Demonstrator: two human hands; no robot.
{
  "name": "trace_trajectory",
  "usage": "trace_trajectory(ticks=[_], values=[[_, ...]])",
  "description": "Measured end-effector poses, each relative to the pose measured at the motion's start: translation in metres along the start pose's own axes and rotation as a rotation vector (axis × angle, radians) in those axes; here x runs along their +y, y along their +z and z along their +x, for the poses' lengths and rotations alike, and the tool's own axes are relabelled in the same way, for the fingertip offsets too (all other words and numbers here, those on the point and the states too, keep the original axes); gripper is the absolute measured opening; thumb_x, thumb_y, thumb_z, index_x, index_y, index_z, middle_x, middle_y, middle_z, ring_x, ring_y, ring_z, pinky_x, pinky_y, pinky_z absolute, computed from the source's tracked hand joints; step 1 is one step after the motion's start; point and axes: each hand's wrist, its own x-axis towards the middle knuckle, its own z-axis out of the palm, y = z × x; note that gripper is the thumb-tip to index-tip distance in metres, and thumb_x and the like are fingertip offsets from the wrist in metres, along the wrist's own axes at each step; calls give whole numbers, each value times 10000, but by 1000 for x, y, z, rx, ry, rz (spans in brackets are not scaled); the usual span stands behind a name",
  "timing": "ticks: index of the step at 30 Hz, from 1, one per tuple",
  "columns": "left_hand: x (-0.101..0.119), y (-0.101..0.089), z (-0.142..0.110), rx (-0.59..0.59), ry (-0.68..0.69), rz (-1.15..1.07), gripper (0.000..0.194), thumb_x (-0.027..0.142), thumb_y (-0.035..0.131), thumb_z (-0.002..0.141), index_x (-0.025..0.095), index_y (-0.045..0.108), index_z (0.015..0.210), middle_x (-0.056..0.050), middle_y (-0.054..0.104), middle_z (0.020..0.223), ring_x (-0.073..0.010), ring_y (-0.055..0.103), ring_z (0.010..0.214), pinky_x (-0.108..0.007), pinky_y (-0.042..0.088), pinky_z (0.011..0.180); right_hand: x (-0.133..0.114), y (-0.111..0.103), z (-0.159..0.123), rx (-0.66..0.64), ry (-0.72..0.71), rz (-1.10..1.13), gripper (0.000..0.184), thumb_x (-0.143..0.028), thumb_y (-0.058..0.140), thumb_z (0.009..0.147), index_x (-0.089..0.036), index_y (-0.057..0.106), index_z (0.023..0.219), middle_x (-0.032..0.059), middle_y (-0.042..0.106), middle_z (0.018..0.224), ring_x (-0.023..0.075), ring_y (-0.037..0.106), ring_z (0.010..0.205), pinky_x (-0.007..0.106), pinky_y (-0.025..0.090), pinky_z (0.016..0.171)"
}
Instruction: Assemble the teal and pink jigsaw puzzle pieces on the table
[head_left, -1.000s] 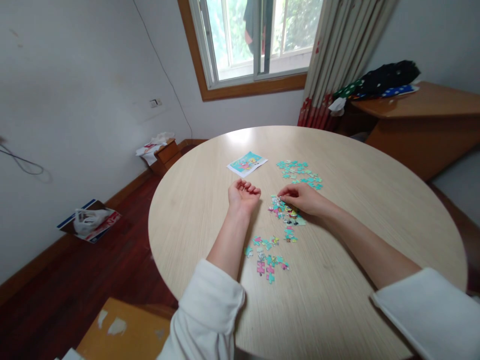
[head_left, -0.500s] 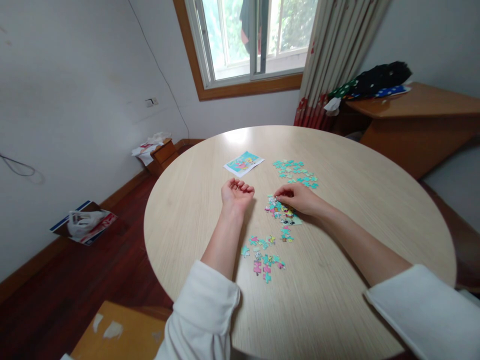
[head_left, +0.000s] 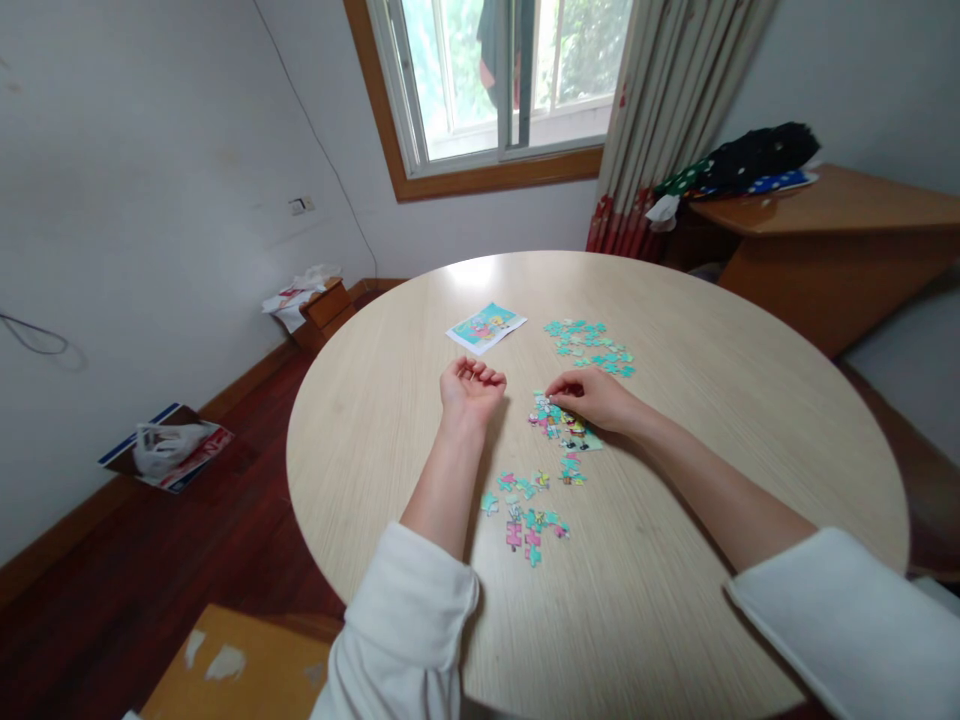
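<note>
My left hand [head_left: 470,388] rests on the round wooden table [head_left: 675,560] with its fingers curled loosely inward and nothing visible in them. My right hand [head_left: 592,396] lies over a partly joined patch of jigsaw pieces [head_left: 561,428], its fingertips pinched on a piece at the patch's upper left edge. A second loose group of pieces [head_left: 531,510] lies nearer to me, between my forearms. A scatter of teal pieces [head_left: 591,345] lies beyond my right hand. The printed reference picture [head_left: 486,327] lies flat beyond my left hand.
A window with a wooden frame [head_left: 487,180] and a curtain [head_left: 667,110] are behind the table. A wooden desk [head_left: 840,230] with dark spotted cloth stands at the right. A cardboard box [head_left: 240,670] sits by my left elbow; a bag [head_left: 169,445] lies on the floor.
Both hands stay nearly where they were; the view has drifted slightly, shifting everything a little left. My right fingertips keep working at the same edge of the joined patch.
</note>
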Motion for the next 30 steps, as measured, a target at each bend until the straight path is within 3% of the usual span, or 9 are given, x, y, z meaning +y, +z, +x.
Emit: trace_trajectory(ticks=[21,30], values=[[2,-2,3,-8,36,73,256,143,391,856,180,327,611,67,283,493,-55,266,397,-207,248,463,-11,1,-4,-1,-27,-111,84,-153,607,667,-145,684,700,5,601,591,107,492,546,230,367,515],[28,-12,5,11,142,133,260,149,389,852,180,338,599,66,318,475,-50,290,381,-202,262,456,-6,2,-1,-2,-44,-123,105,-173,586,679,-145,684,705,16,595,587,114,482,529,242,359,517]])
